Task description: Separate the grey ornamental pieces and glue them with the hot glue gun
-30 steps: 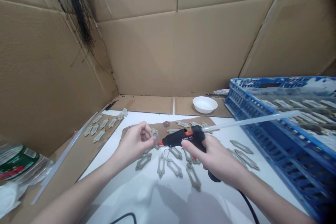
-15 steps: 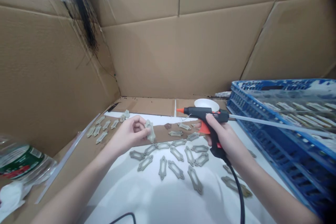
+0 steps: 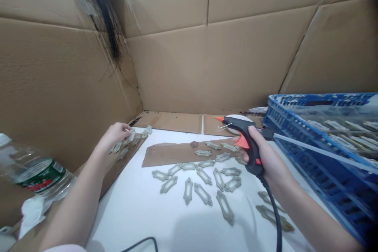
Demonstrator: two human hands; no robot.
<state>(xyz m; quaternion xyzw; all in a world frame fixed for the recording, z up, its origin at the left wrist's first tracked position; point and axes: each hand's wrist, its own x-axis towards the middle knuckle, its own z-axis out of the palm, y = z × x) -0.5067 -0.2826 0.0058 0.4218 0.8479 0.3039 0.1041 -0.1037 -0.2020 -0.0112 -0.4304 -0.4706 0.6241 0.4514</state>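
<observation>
My right hand is wrapped round a black hot glue gun with an orange nozzle and trigger. Its tip points left, and a long glue stick sticks out of its back. At the far left, my left hand pinches a small grey frame-shaped plate just over the brown cardboard strip. Similar plates lie under and beside those fingers, partly hidden. Several more plates are spread on the white tabletop between my hands.
A blue crate with rows of plates stands on the right. A white bowl sits behind the glue gun. On the left lies a clear bottle with a green label. Cardboard walls enclose the back and left. A black cord hangs from the gun.
My left hand has moved left with the plate, from the middle to the plates on the left cardboard strip. The glue gun stays in my right hand. The view has shifted slightly.
</observation>
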